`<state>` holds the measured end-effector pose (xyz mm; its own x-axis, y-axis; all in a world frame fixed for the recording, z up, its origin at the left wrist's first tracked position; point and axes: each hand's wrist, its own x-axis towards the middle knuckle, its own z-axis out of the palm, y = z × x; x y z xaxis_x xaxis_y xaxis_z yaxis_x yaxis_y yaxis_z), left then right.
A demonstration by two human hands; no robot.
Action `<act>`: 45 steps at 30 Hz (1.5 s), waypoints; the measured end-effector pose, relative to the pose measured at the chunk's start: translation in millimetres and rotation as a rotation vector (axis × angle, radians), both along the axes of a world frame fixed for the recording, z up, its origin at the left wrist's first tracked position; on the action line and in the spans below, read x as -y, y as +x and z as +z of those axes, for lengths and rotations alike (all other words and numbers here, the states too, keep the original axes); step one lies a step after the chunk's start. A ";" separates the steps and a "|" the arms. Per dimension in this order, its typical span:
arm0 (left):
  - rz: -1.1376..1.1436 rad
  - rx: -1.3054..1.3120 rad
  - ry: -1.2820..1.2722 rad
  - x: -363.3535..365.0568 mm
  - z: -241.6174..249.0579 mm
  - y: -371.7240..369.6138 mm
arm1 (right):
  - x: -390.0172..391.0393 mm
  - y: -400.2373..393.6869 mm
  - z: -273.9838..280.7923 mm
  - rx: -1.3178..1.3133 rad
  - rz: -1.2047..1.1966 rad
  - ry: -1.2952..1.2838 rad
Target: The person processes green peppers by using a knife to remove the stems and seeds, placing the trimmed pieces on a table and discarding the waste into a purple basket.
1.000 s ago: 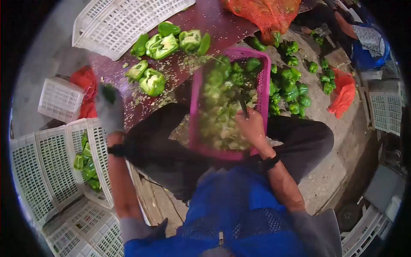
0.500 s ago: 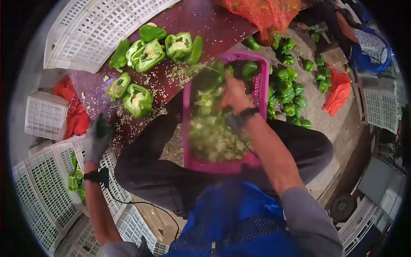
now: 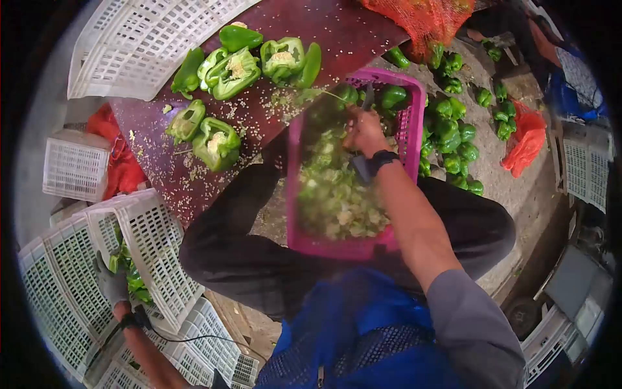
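My left hand (image 3: 113,282), in a grey glove with dark fingertips, reaches into a white plastic crate (image 3: 152,259) at lower left. Its fingers are stretched out beside cut green pepper pieces (image 3: 134,279). Over the pink basket (image 3: 293,223), my bare right hand (image 3: 365,134) is closed around a knife (image 3: 368,97), whose dark blade points up and away from me. Pale pepper cores and scraps (image 3: 337,201) fill the near part of that basket, and whole green peppers (image 3: 392,96) lie at its far end.
Halved green peppers (image 3: 234,71) and scattered seeds lie on the dark red board (image 3: 350,35). Another white crate (image 3: 152,42) stands on its far left. Whole peppers (image 3: 450,133) cover the floor at right, near a red net bag (image 3: 526,139). A person's arm (image 3: 543,40) shows at upper right.
My left hand has moved from the board's edge down into the white crate. The right hand stays over the pink basket, and the whole view has shifted slightly.
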<state>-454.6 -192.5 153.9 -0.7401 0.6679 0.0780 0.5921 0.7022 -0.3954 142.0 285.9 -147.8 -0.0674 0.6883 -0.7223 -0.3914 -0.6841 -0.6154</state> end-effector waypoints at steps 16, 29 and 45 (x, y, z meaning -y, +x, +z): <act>0.069 1.823 1.193 -218.1 -80.0 454.1 | 122.0 91.9 190.8 0.007 0.687 0.371; -0.581 1.559 0.694 -170.6 -147.0 544.8 | 265.4 132.6 200.7 -0.108 0.454 0.131; -0.102 2.574 1.060 -163.0 -148.6 576.9 | 332.1 216.1 242.8 -0.328 0.560 0.278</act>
